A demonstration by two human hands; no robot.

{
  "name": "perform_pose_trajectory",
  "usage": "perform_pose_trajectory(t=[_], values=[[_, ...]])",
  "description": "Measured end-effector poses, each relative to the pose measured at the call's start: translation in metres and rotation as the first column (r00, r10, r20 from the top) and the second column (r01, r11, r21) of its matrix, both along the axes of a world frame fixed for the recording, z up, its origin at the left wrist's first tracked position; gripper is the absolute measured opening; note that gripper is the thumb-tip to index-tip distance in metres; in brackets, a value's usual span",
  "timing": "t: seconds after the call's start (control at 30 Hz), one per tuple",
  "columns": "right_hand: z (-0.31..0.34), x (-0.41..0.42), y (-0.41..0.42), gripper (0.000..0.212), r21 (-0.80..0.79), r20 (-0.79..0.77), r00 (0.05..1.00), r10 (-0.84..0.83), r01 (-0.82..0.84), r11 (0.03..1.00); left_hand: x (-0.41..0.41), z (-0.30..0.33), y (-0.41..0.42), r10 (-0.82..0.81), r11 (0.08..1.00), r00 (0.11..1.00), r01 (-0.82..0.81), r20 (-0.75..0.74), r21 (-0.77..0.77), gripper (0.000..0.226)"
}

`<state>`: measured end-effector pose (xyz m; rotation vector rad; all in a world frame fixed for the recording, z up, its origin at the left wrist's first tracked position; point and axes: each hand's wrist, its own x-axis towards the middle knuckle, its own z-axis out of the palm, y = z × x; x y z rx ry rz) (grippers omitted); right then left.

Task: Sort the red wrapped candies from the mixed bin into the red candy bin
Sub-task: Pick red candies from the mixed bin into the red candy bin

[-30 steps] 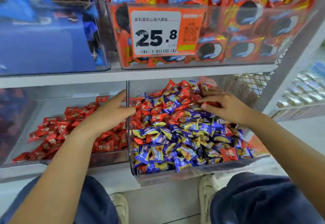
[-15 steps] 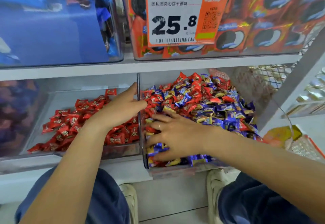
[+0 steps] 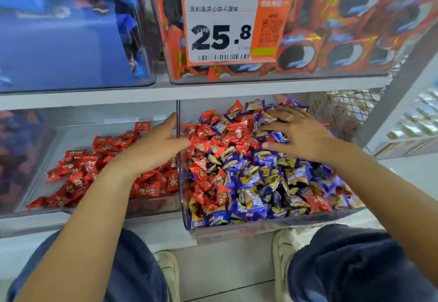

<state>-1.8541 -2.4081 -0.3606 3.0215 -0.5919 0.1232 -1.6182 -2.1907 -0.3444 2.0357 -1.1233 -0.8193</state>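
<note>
The clear mixed bin [image 3: 260,229] on the lower shelf holds red wrapped candies [image 3: 208,140] heaped at its left and back, and blue-and-gold candies [image 3: 260,183] toward the front and right. To its left, the clear red candy bin [image 3: 99,209] holds a loose layer of red candies [image 3: 78,166]. My left hand [image 3: 156,145] rests over the red bin at the wall between the two bins, fingers straight, thumb reaching over the mixed bin's edge. My right hand [image 3: 298,133] lies flat on the candies at the mixed bin's back right, fingers spread.
The upper shelf [image 3: 213,91] carries a clear bin of orange-red cookie packs with a price tag [image 3: 225,27] reading 25.8, and a blue bin [image 3: 59,41] at left. A metal shelf post [image 3: 388,102] and wire mesh stand to the right. My knees and shoes are below.
My right hand has moved from the front left of the mixed bin to its back right. My left hand has stayed at the divider.
</note>
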Motion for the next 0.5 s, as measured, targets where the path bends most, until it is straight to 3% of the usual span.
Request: perform_pose_trajectory(t=[0.13,0.27,0.4,0.5], values=[[0.016,-0.011,0.022,0.069,0.165,0.133,0.988,-0.073,0.051,0.985,-0.004,0.002,0.0,0.021,1.0,1.0,-0.02,0.011,-0.012,0.086],[0.022,0.01,0.091,0.043,0.13,0.147,0.953,0.267,-0.286,0.949,-0.007,0.004,0.001,0.019,0.999,1.0,-0.019,0.014,-0.035,0.068],[0.001,0.053,0.143,0.028,0.283,-0.091,0.848,0.521,-0.48,0.831,-0.01,0.006,0.001,0.032,0.999,0.996,-0.03,0.084,-0.026,0.061],[-0.014,0.075,0.151,0.033,0.276,-0.333,0.807,0.487,-0.41,0.869,-0.009,0.007,0.002,0.022,0.999,0.997,-0.02,0.069,-0.028,0.061]])
